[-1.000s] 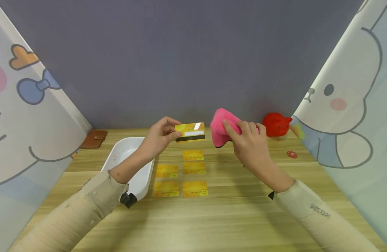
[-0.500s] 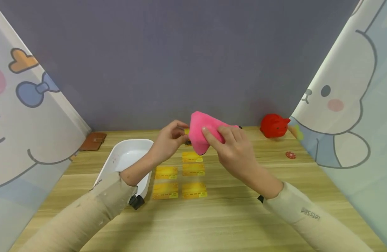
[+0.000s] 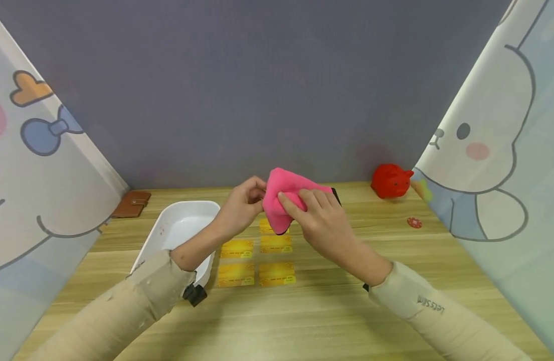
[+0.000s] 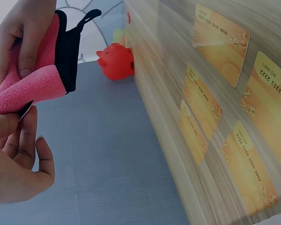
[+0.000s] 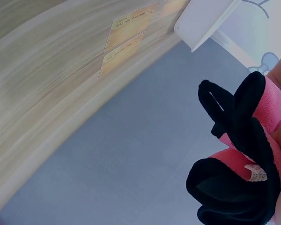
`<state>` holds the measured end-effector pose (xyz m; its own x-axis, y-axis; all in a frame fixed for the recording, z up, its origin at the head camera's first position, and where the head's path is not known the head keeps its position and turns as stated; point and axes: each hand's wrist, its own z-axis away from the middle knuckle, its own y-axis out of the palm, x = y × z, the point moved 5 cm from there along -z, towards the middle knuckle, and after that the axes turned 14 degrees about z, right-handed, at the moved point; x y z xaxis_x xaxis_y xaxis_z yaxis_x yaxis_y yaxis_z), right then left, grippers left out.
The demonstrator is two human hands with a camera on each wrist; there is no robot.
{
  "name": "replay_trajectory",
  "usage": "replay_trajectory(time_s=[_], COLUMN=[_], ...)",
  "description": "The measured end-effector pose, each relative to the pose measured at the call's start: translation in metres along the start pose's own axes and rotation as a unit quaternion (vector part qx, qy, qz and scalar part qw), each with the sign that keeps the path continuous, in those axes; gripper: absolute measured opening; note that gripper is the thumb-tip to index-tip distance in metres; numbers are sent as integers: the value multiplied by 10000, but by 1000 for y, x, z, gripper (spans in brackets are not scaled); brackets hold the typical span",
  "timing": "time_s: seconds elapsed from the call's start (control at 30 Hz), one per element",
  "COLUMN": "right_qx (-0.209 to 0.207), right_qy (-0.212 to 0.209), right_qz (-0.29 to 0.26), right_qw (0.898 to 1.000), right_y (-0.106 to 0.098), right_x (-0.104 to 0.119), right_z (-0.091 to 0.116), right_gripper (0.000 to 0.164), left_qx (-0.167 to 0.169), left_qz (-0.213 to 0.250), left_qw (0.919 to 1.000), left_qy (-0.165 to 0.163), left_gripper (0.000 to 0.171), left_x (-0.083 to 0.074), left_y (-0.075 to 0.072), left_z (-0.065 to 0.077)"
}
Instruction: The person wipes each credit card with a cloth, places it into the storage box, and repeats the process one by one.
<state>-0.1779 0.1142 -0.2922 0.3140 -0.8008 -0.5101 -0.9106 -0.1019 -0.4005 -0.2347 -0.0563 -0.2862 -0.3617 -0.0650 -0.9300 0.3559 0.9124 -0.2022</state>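
- While both hands work above the bench, my head view puts the pink cloth between them, off the surface.
- R hand: grip curled into the cloth's folds, fingers bunched tight.
- L hand: grip pinched at the cloth's L edge; I read the dark strip w/ pale edge there as a card, mostly hidden.
- Cloth handling (est.): light, soft, floppy, low slip, no break risk. Rec. hold: thick fold, clear of the loop.
- Card handling (est.): light, thin, fairly stiff, slick. Rec. hold: edges only.
- Mat'ls: cloth = fuzzy short pile; black trim = smooth band; label = small, white, printed.
- Yellow cards: 5 pcs, flat on bench, glossy, rounded corners, printed digits.
- White tray, L of cards: smooth, rounded rim.
- Far R: red pig, rounded, shiny; chip, flat disc.
- Far L: brown wallet, leather-look, w/ strap.
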Motion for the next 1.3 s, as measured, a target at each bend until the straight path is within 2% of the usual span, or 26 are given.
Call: replay_trajectory(time_s=[0.17,0.3,0.67,1.0,1.3], right_qx=[59,113,339,13,224], right_qy=[-27,-16,15,70,112], right_qz=[-10,19,-44,-183,-115], right_qw=[10000,9999,9994,9998,9996], right_y=[2,3,4,4,6], right_x=[0,-2,-1,-5,-12], right_z=[-1,1,6,-2,-1], right_gripper=[49,50,53,53,53], left_qx=[33,81,39,72,54], left_qz=[58,76,-356,-261,-297], left_qw=[10000,9998,9979,9989,9987], left_qy=[-18,-189,-531,-386,-408], left_gripper=[17,19,26,26,25], left_x=[2,3,4,-4,-6], left_y=[-1,-2,-10,-12,-21], left_z=[2,2,9,5,4])
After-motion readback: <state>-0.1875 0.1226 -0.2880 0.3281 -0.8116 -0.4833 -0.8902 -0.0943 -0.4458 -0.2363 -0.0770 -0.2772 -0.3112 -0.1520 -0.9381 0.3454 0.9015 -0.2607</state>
